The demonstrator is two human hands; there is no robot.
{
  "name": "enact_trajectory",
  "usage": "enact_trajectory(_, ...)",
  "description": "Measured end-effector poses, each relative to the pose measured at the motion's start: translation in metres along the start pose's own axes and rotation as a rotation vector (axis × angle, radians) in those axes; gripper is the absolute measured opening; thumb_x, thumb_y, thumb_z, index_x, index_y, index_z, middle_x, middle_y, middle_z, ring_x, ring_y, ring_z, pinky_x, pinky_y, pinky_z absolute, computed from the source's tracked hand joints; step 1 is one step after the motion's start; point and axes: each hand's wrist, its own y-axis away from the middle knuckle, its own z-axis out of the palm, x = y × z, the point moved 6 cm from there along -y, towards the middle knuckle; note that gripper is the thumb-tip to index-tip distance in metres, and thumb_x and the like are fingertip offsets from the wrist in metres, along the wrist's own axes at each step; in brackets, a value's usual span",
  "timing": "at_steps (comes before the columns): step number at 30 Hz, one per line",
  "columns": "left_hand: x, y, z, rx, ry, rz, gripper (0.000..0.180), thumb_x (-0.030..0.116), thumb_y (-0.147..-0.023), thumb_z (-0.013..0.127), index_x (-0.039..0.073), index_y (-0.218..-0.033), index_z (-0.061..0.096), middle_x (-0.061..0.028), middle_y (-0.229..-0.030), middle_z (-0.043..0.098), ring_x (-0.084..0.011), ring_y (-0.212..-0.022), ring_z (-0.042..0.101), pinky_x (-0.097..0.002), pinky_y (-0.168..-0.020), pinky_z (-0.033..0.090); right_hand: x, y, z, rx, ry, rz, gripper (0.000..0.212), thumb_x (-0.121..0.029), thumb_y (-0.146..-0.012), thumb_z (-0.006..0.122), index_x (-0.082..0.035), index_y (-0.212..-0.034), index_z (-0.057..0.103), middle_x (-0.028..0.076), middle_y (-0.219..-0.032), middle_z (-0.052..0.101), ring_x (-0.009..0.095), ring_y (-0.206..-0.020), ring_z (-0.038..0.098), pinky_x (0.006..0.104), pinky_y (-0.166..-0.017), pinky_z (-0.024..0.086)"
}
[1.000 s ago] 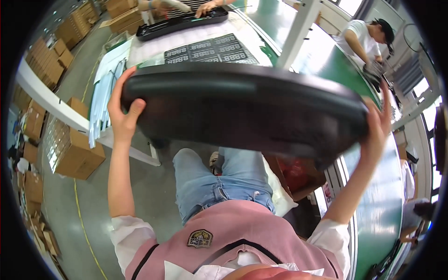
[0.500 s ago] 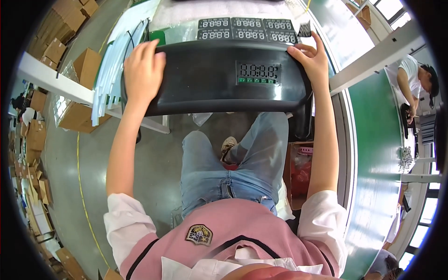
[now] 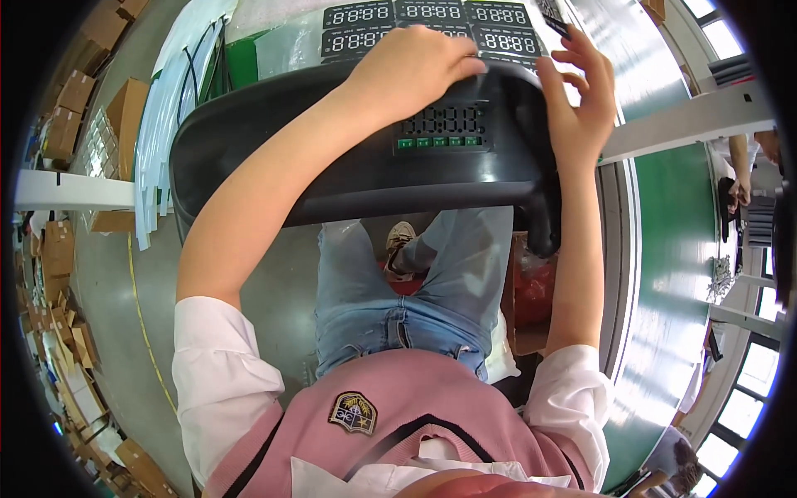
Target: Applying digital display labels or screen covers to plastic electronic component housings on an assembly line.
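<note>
A glossy black plastic console housing (image 3: 349, 153) with a curved body lies across the table edge above my knees. Its cut-out holds a digit display (image 3: 444, 124) with a row of green squares under it. My left hand (image 3: 411, 70) reaches across the housing, fingers loosely bent near its far edge; I see nothing in them. My right hand (image 3: 581, 108) is beside the right end, thumb and fingers apart, its index finger at the corner of a small dark patterned sheet (image 3: 550, 12). Behind the housing lie black display overlays (image 3: 427, 13) in rows, partly covered by my left hand.
Pale translucent strips (image 3: 166, 124) and a black cable (image 3: 189, 70) are at the table's left. White frame bars (image 3: 689, 124) stand at both sides. Cardboard boxes (image 3: 66, 124) line the far left. A co-worker's arm (image 3: 739, 170) shows at the right, past a green surface (image 3: 672, 224).
My left hand has left the housing's left end and crossed to the right over it. My right hand has lifted off the right corner. The housing sits further left in view.
</note>
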Motion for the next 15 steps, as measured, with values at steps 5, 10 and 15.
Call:
enact_trajectory(5,-0.030,0.009,-0.017,0.208,1.019,0.022,0.045,0.041,-0.087,0.068,0.001,-0.107,0.062,-0.0142,-0.104,0.067,-0.0251,-0.096,0.066,-0.0385,-0.083,0.053,-0.012,0.012,-0.001,-0.032,-0.786,0.256,0.036,-0.001,-0.094,0.056,0.004,-0.130,0.055,0.015,-0.111,0.065,0.020,-0.090,0.064,0.0341,-0.079,0.053)
enact_trajectory(10,-0.032,0.013,-0.017,0.032,1.803,-0.088,0.043,0.031,-0.089,0.071,-0.002,-0.116,0.063,-0.0089,-0.112,0.066,-0.0164,-0.097,0.063,-0.0330,-0.082,0.050,-0.008,0.018,0.014,-0.033,-0.920,0.362,0.038,-0.001,-0.096,0.048,0.006,-0.134,0.050,0.017,-0.111,0.065,0.020,-0.087,0.063,0.0348,-0.078,0.052)
enact_trajectory(15,-0.035,0.014,-0.016,0.066,1.464,-0.223,0.023,0.016,-0.089,0.071,-0.001,-0.104,0.069,-0.0040,-0.097,0.070,-0.0100,-0.084,0.063,-0.0231,-0.076,0.049,-0.008,0.024,0.018,0.008,-0.884,0.413,0.035,-0.004,-0.097,0.050,0.006,-0.130,0.054,0.017,-0.104,0.067,0.019,-0.085,0.064,0.0318,-0.073,0.053)
